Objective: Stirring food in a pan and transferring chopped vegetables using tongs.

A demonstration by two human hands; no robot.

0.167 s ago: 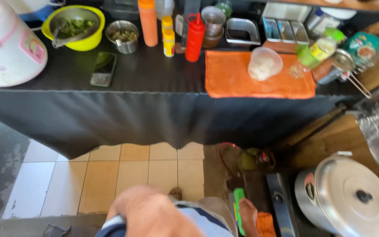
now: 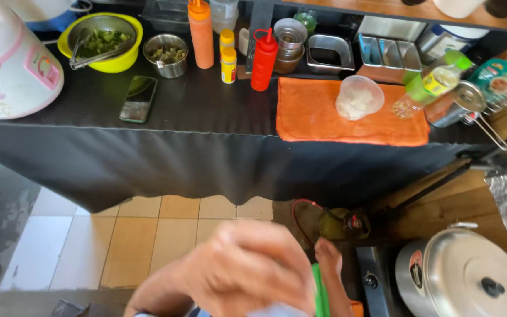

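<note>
Both hands were low at the near edge of the view, close to the person's body. The left hand (image 2: pixel 247 273) was a blurred mass in front; its fingers looked curled inward toward the palm, though the blur left me unable to tell whether they pinched anything. The right hand (image 2: pixel 331 276) sat just beside it, toward the stove, fingers pressed together and pointing up and away. It lay against a green flat object (image 2: pixel 320 293), which stood between the two hands with its long axis running away from the body; whether the right fingers actually gripped it, I could not tell. The right hand was the nearer of the two to it.

Just right of that hand was the stove knob panel (image 2: pixel 372 280), then a lidded aluminium pot (image 2: pixel 470 276). Well apart, across tiled floor (image 2: pixel 165 235), ran the black-draped surface (image 2: pixel 206 105) carrying an orange cloth (image 2: pixel 318 111), a clear plastic tub (image 2: pixel 359 97), a red squeeze bottle (image 2: pixel 263 58), a phone (image 2: pixel 138 98) and a yellow bowl of greens (image 2: pixel 100 42).
</note>
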